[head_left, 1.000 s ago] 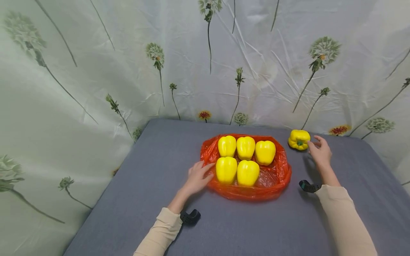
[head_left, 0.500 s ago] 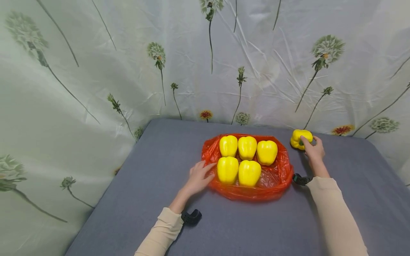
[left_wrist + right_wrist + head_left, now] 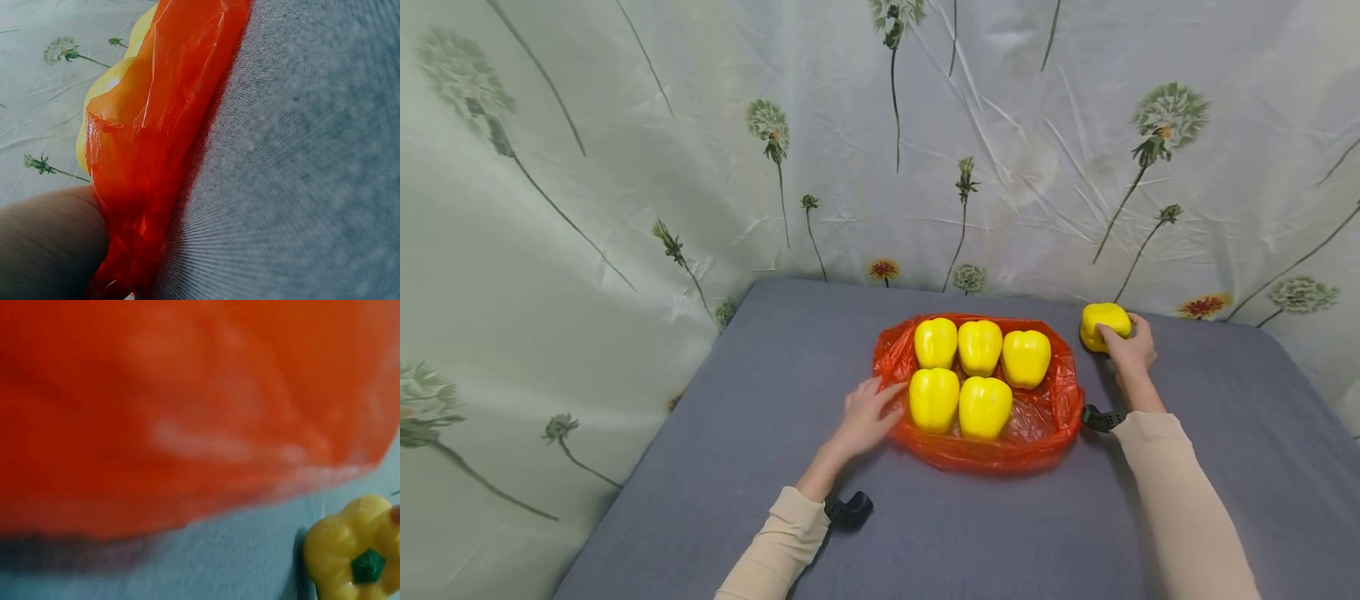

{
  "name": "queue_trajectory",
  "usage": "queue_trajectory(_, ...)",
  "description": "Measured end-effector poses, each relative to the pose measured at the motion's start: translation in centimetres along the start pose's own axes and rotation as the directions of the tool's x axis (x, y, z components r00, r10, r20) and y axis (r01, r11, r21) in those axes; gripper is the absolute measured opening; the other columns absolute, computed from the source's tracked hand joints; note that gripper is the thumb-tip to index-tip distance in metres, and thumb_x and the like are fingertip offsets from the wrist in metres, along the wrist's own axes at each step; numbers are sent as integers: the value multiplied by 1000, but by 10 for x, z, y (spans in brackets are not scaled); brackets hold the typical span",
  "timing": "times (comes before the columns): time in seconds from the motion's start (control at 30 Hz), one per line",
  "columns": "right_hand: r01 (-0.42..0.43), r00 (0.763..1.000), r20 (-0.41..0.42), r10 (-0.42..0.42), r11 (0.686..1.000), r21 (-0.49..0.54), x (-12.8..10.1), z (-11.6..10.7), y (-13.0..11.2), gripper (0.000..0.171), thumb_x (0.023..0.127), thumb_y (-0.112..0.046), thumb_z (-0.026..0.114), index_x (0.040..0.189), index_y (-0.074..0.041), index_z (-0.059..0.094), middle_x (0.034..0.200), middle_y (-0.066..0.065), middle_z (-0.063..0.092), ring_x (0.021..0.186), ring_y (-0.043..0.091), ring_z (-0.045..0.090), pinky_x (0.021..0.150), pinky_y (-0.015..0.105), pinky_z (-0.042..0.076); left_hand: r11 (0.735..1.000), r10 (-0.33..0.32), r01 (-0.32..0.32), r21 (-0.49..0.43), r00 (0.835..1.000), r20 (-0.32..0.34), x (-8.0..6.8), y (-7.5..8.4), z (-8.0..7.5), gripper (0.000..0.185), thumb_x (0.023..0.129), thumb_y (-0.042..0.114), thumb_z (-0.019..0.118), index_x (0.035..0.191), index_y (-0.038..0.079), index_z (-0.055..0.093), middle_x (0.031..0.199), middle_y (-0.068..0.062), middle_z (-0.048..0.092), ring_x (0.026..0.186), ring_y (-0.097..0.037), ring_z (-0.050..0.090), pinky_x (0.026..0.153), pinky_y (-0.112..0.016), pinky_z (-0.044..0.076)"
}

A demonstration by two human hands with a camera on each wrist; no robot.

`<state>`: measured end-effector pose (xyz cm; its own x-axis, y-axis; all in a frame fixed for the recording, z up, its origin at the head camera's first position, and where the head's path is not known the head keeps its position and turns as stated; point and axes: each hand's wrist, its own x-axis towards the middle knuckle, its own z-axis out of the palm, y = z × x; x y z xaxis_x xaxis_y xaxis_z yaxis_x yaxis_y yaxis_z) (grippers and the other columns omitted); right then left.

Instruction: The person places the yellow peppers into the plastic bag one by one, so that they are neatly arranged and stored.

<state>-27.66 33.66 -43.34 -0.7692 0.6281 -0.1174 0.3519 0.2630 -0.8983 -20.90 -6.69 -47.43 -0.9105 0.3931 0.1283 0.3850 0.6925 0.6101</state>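
A red plastic bag [image 3: 1060, 392] lies spread with its mouth up, and several yellow bell peppers [image 3: 985, 408] stand inside in two rows. My left hand [image 3: 863, 417] holds the bag's left rim; in the left wrist view its thumb [image 3: 53, 244] lies against the gathered red film [image 3: 156, 150]. Behind the bag's right end, my right hand [image 3: 1135, 350] grips a separate yellow bell pepper [image 3: 1108, 317], thumb across its front and fingers at its right side. That pepper's green stem [image 3: 367, 565] shows in the right wrist view, where only a fingertip of the hand appears.
The bag stands on a grey cloth-covered table [image 3: 760, 375]. A pale curtain with a dandelion print [image 3: 850, 167] hangs behind the table's back edge and along the left. Black camera mounts [image 3: 848, 510] sit on both wrists.
My right hand has moved left onto the separate bell pepper and closed round it; the pepper has turned slightly, its stem now covered in the head view. The left hand keeps its place.
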Motion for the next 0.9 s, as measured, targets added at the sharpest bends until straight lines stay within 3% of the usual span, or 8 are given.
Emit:
queue_trajectory(0.03,15,1000,1,-15,1000,-5,-1,-2,1,68,89,-35,53,148,-15,24,154,11,26,141,29,25,115,45,26,1000,-2,2,1,1000,1,0,0,0,44,92,27,54,134,16,52,142,-19,44,134,-36,31,103,-58,22)
queue_trajectory(0.1,36,999,16,-36,999,-4,-5,-6,2,68,89,-33,54,148,-16,24,153,13,28,130,27,39,103,36,42,1000,-2,2,3,1000,2,-1,1,0,44,92,27,53,134,16,52,142,-18,43,134,-36,31,103,-58,22)
queue_trajectory(0.17,45,998,32,-46,999,12,-10,-12,2,68,89,-31,56,147,-18,24,148,14,33,116,21,48,82,23,52,1000,0,0,4,1000,5,-1,1,0,44,92,26,53,135,16,51,142,-18,43,134,-36,31,103,-58,22)
queue_trajectory(0.27,40,997,64,-45,997,72,-16,-20,3,66,87,-28,60,142,-21,24,124,4,39,90,7,47,54,7,45,1000,7,-7,2,1000,5,0,0,0,44,92,26,54,135,16,51,142,-18,43,133,-36,31,103,-57,22)
queue_trajectory(0.37,62,994,80,-72,990,124,-22,-26,3,57,86,-24,62,131,-22,27,104,-10,28,83,3,42,57,8,47,1000,12,-12,10,1000,6,1,-2,0,45,92,27,53,136,17,50,143,-17,43,134,-36,31,103,-57,22)
queue_trajectory(0.6,185,967,122,-223,946,266,-35,-40,17,41,86,-20,64,117,-32,40,103,-12,38,84,-2,45,63,8,44,1000,6,-6,26,1000,14,2,-3,1,45,93,29,53,136,18,49,145,-18,40,135,-36,30,104,-57,22)
queue_trajectory(0.77,239,910,229,-346,889,391,-48,-50,23,43,90,-13,60,126,-31,45,103,-17,43,84,-3,46,65,6,42,1000,11,-11,13,1000,2,2,-2,1,45,92,28,53,135,16,50,144,-20,40,136,-38,30,103,-59,22)
queue_trajectory(0.9,243,850,309,-427,838,489,-60,-54,23,50,91,-8,57,134,-27,39,109,-16,43,89,-5,50,68,7,46,1000,8,-8,16,1000,1,2,-2,1,45,92,28,53,136,17,50,145,-20,40,136,-37,30,104,-59,22)
